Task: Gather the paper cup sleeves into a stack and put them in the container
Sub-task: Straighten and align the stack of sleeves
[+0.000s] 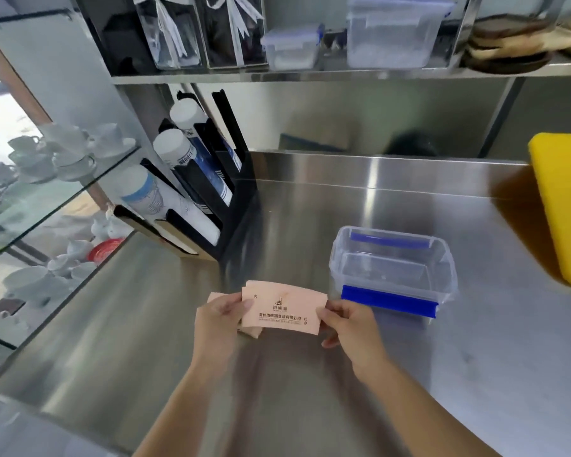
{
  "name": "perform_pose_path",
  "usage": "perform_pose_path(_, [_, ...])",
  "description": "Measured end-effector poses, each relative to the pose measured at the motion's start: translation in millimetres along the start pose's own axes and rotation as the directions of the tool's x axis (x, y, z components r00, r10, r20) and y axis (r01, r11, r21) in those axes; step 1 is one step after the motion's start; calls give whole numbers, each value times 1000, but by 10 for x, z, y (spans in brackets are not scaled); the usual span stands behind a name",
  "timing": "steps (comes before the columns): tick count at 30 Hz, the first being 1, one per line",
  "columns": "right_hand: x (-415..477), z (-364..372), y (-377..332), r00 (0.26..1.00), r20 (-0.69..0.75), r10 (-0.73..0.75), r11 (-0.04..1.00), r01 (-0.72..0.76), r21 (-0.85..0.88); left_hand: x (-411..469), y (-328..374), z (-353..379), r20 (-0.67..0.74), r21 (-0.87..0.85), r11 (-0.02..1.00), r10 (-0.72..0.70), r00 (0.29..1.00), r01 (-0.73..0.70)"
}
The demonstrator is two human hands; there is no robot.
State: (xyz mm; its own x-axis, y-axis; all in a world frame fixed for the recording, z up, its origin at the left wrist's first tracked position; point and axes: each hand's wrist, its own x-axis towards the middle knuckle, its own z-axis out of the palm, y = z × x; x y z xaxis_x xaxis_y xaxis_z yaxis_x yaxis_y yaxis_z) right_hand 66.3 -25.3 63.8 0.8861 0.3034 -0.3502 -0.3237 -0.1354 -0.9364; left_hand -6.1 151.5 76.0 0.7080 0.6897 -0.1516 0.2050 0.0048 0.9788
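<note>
Both hands hold the pink sleeves [282,308] above the steel counter [475,341], just left of the open clear container [449,268]. The left hand [218,319] pinches the left end, thumb on top; the right hand [350,324] pinches the right end the same way. The stack isn't squared: edges of other sleeves peek out behind the top-left corner and below the left thumb. I'd say a loose one could slide out and drop if either pinch eases, or catch on the container's rim going in. The sleeves lie flat, printed face up, long axis running left to right, arched upward.
</note>
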Motion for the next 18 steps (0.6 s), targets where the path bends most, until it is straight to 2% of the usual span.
perform_pose_path(12, [218, 974, 43, 982, -108, 153, 988, -156, -19, 848, -144, -679, 91, 142, 973, -193, 977, 179])
perform_pose_path(18, [248, 1152, 103, 967, -155, 202, 971, -219, -101, 979, -276, -796, 88, 247, 948, -231, 969, 203])
